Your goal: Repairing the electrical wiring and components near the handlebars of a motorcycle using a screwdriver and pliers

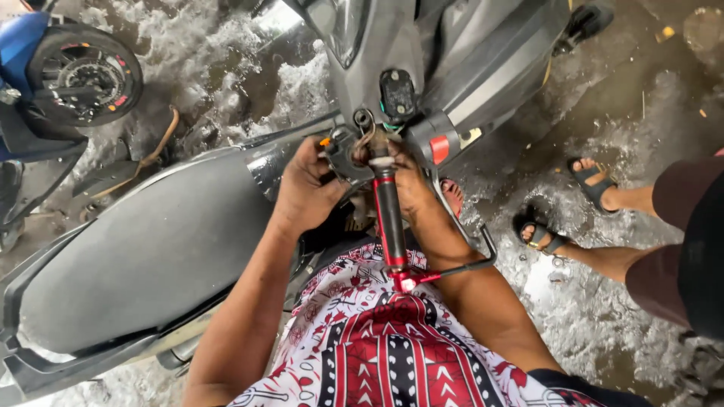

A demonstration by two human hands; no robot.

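Observation:
I look down at the right handlebar of a grey scooter (422,45). A black grip with red ends (390,218) points toward me. My left hand (305,185) is closed around the switch housing (341,151) at the left of the bar. My right hand (407,181) is wrapped around the bar's inner end, just below the brake fluid reservoir (397,96) and next to a red switch (439,148). The brake lever (471,256) curves off to the right of the grip.
The scooter's grey seat (143,256) fills the left. Another person's sandalled feet (596,185) and legs stand at the right on wet, foamy ground (603,98). A blue motorbike's wheel (83,75) sits at the upper left. My patterned red cloth (392,354) is below.

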